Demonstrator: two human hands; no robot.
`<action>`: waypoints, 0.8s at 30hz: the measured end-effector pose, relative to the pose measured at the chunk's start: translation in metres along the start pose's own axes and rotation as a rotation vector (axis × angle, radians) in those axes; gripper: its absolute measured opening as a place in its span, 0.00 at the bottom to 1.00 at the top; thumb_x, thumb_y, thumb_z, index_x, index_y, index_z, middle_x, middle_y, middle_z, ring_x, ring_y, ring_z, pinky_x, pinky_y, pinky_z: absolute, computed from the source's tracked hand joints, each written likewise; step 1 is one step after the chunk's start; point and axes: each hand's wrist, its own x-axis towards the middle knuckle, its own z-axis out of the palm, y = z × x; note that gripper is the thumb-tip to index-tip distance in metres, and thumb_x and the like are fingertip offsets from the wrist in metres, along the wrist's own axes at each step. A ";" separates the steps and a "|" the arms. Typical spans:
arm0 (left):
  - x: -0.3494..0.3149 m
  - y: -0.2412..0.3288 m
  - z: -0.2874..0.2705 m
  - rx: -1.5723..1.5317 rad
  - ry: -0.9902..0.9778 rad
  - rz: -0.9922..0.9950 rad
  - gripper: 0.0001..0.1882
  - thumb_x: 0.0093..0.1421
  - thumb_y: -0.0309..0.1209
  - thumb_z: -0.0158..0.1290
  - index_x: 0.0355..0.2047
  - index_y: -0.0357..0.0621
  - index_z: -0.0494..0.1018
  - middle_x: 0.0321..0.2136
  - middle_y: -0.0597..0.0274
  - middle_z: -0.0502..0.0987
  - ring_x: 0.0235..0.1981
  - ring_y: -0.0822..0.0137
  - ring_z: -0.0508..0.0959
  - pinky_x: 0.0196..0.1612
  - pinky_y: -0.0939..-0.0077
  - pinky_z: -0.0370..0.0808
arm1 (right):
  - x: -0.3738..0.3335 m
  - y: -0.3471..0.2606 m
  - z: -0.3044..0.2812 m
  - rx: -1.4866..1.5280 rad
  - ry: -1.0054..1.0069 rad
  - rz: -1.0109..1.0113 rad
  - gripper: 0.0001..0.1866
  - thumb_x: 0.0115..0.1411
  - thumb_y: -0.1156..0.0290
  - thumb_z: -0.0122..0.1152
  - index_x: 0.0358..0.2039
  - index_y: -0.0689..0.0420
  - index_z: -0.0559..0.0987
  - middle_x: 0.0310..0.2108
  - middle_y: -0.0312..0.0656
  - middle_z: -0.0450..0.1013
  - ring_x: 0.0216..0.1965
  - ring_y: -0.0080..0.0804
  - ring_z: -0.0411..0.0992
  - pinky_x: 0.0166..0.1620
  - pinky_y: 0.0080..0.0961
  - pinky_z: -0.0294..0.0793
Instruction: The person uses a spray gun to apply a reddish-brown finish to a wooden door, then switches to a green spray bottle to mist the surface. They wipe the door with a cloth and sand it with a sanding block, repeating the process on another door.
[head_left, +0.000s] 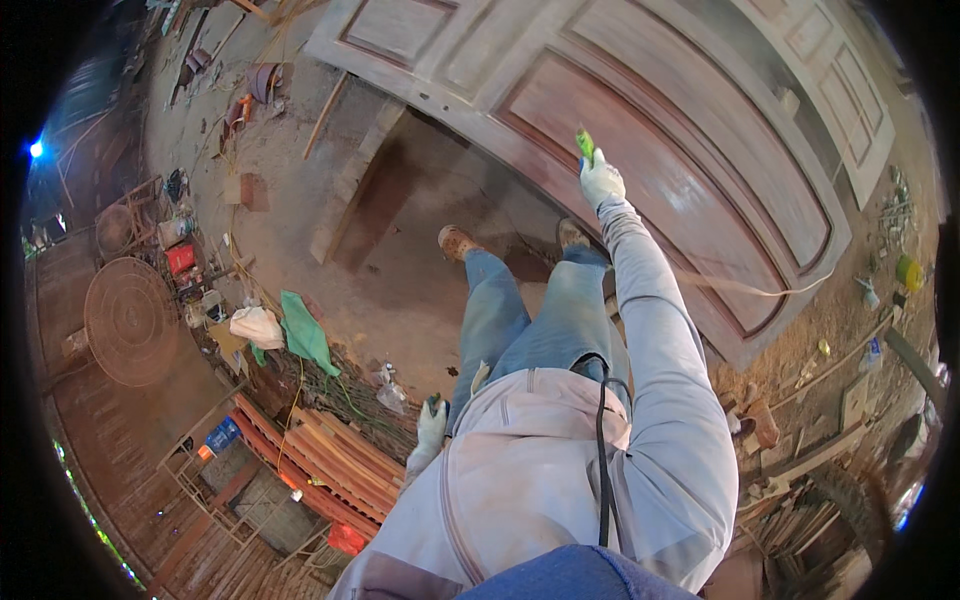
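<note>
My right hand [603, 180], in a whitish glove, is closed around a small bright green tool [585, 142] and reaches out over a large panelled wooden door [650, 190]. The tool's exact kind is too small to tell. The door is raised above the ground, dusty grey-white on its frame, with reddish-brown showing in the panels and grooves. My left hand [432, 425], also gloved, hangs low beside my left thigh, away from the door. Something small and dark shows at its curled fingers, but I cannot make out what it is.
Another panelled door [840, 90] lies beyond at the far right. Stacked reddish boards [330, 460] lie at lower left, near a green cloth [306, 330] and a white bag [257, 327]. A wooden beam [360, 180] extends from under the door. Scrap wood [800, 460] litters the right.
</note>
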 end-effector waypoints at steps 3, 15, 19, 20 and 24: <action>0.023 -0.095 -0.004 -0.068 -0.093 0.034 0.21 0.64 0.39 0.51 0.51 0.37 0.70 0.40 0.53 0.78 0.42 0.68 0.75 0.46 0.73 0.72 | 0.025 -0.053 -0.017 0.047 -0.074 -0.107 0.21 0.63 0.51 0.48 0.47 0.54 0.73 0.40 0.54 0.76 0.42 0.56 0.75 0.45 0.51 0.71; 0.174 0.041 -0.102 -0.137 -0.140 0.076 0.20 0.64 0.39 0.51 0.51 0.39 0.70 0.40 0.53 0.78 0.41 0.66 0.78 0.44 0.71 0.74 | 0.120 -0.207 -0.032 -0.064 -0.157 -0.040 0.21 0.63 0.48 0.46 0.44 0.52 0.75 0.43 0.54 0.76 0.47 0.55 0.73 0.50 0.50 0.69; 0.258 0.074 -0.154 -0.700 -0.089 -0.234 0.17 0.65 0.41 0.49 0.49 0.47 0.70 0.31 0.57 0.80 0.24 0.65 0.80 0.25 0.72 0.77 | 0.162 -0.239 -0.006 -0.009 0.055 -0.004 0.22 0.64 0.49 0.45 0.44 0.53 0.75 0.40 0.56 0.76 0.45 0.55 0.74 0.48 0.51 0.70; 0.273 0.096 -0.166 -0.747 -0.045 -0.306 0.17 0.63 0.41 0.51 0.49 0.47 0.70 0.28 0.56 0.79 0.23 0.63 0.78 0.25 0.68 0.76 | 0.167 -0.251 -0.007 0.005 0.060 -0.023 0.22 0.64 0.48 0.44 0.44 0.53 0.75 0.41 0.56 0.76 0.45 0.56 0.74 0.48 0.51 0.70; 0.319 0.131 -0.193 -0.672 -0.054 -0.346 0.18 0.64 0.43 0.51 0.50 0.50 0.71 0.30 0.59 0.80 0.24 0.67 0.78 0.25 0.72 0.76 | 0.212 -0.295 -0.017 -0.127 -0.082 -0.050 0.23 0.63 0.48 0.45 0.45 0.53 0.76 0.45 0.52 0.76 0.48 0.55 0.73 0.50 0.49 0.70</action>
